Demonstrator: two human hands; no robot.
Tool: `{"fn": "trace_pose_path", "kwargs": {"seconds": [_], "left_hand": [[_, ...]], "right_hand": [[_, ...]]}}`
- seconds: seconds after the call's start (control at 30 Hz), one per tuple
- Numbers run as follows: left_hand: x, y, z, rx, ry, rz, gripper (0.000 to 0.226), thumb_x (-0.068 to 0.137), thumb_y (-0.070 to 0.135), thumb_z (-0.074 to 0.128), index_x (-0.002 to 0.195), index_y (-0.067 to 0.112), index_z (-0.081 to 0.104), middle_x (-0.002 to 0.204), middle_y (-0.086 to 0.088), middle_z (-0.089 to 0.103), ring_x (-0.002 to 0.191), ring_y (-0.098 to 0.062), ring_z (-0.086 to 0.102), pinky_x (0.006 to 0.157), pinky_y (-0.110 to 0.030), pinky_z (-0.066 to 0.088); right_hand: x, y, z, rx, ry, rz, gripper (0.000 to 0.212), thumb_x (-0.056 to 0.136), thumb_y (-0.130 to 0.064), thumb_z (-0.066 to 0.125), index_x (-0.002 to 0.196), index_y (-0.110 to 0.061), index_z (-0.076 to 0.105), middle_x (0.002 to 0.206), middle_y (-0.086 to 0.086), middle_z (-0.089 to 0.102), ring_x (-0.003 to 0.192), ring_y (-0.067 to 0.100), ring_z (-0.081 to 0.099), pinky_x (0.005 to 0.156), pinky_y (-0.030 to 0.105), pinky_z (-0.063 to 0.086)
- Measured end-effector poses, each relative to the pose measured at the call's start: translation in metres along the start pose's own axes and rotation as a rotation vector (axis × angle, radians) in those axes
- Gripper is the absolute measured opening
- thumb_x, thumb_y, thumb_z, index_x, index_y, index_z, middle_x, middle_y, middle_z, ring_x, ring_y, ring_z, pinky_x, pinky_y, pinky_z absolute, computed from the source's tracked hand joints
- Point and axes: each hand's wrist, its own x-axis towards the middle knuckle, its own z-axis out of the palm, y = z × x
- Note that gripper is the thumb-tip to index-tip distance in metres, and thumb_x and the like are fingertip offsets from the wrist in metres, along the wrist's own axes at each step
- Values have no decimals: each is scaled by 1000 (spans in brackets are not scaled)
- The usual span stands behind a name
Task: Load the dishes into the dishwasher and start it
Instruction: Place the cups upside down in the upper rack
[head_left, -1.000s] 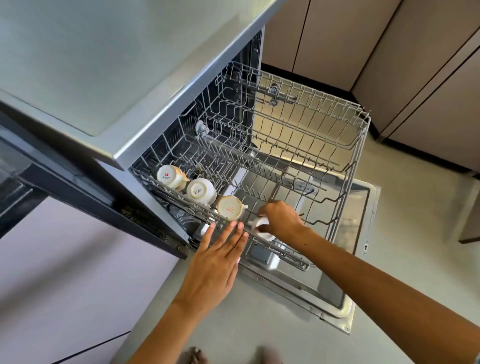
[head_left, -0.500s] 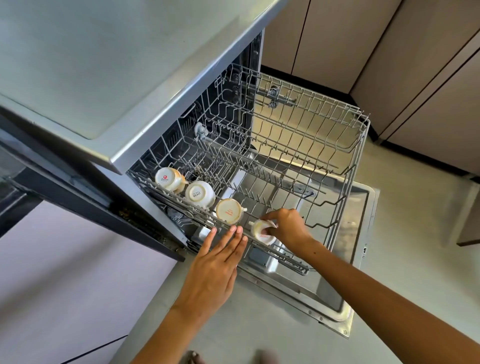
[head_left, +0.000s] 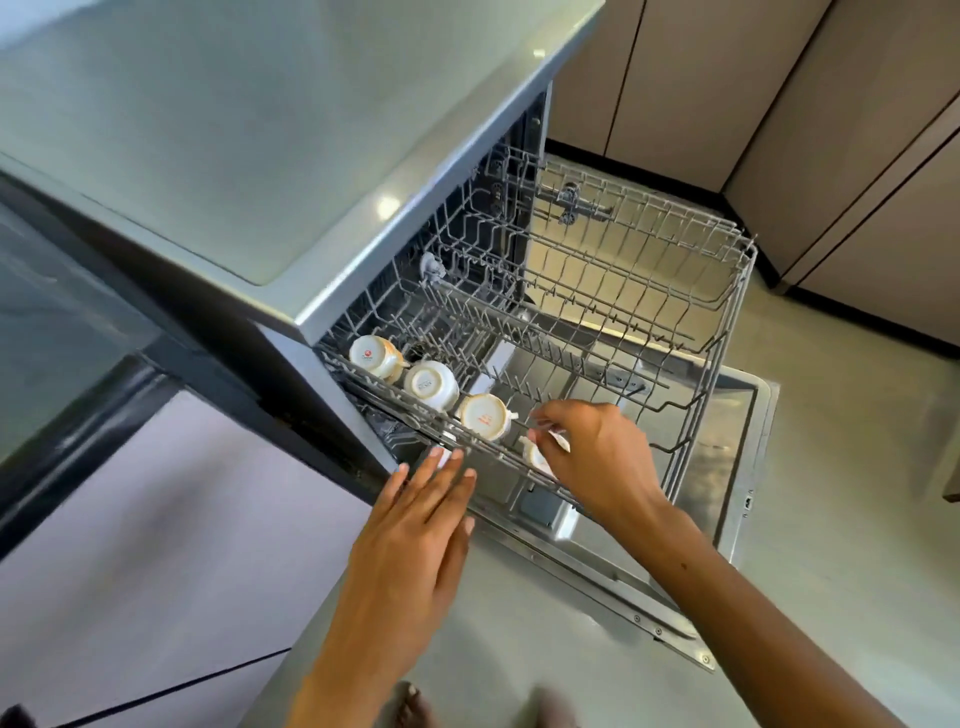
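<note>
The dishwasher's upper wire rack is pulled out over the open door. Three white cups stand upside down in a row along its left edge: the first cup, the second cup and the third cup. My right hand reaches into the rack, its fingers closed on a fourth white cup just right of the third; the hand hides most of it. My left hand is flat with its fingers apart, its tips at the rack's front rail, holding nothing.
The dishwasher's grey top juts out at upper left above the rack. Beige cabinet doors line the back and right. Most of the rack's right side holds nothing. Pale floor lies to the right of the door.
My right hand has turned over the fourth cup and lowered it into the rack beside the third cup. My left hand has stayed at the rack's front rail.
</note>
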Motion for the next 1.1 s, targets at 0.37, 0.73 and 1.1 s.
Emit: {"fn": "trace_pose_path", "kwargs": {"seconds": [0.37, 0.73, 1.1], "left_hand": [[-148, 2, -272, 268, 188, -371, 51, 99, 36, 29, 123, 5, 62, 134, -10, 55, 132, -20, 39, 113, -30, 18], [-375, -45, -372, 407, 566, -1133, 68, 99, 52, 17, 122, 7, 63, 136, -10, 53, 132, -23, 41, 114, -25, 11], [-557, -163, -411, 562, 640, -1549, 46, 84, 34, 40, 112, 11, 69, 127, -11, 61, 120, -29, 56, 106, -35, 21]], "right_hand": [[-79, -267, -127, 354, 130, -512, 18, 91, -28, 55, 93, -17, 69, 88, 0, 71, 80, 24, 64, 65, 36, 51], [-149, -542, -38, 545, -138, -1114, 17, 87, -28, 56, 92, -19, 70, 90, -5, 71, 80, 15, 66, 67, 30, 52], [-237, -766, 104, 589, -304, -1447, 29, 88, -36, 44, 85, -21, 68, 80, -8, 69, 69, 12, 65, 56, 24, 44]]}}
